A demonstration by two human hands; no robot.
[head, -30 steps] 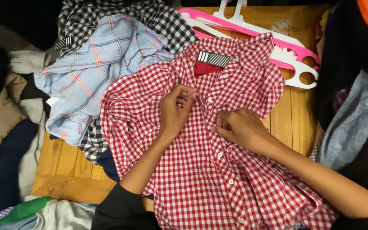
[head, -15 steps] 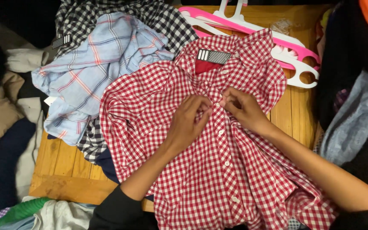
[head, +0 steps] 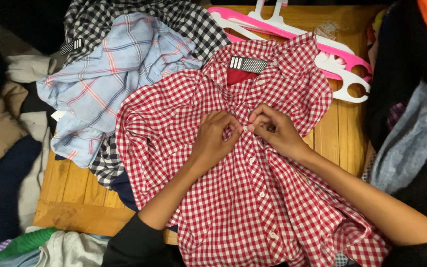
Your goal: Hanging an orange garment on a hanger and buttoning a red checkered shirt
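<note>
Hands pinching red checked shirt point(head: 233, 198) placket, left hand point(head: 216, 138), right hand point(head: 273, 131)

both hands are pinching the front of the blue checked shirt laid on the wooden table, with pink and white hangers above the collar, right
Not quite: the shirt is red and white checked, not blue. The head view shows the left hand and right hand pinching its front at a button, on the wooden table, with the hangers above the collar.

Shirt point(head: 253, 198) lies on table point(head: 80, 190), hangers point(head: 317, 44) behind it.
</note>
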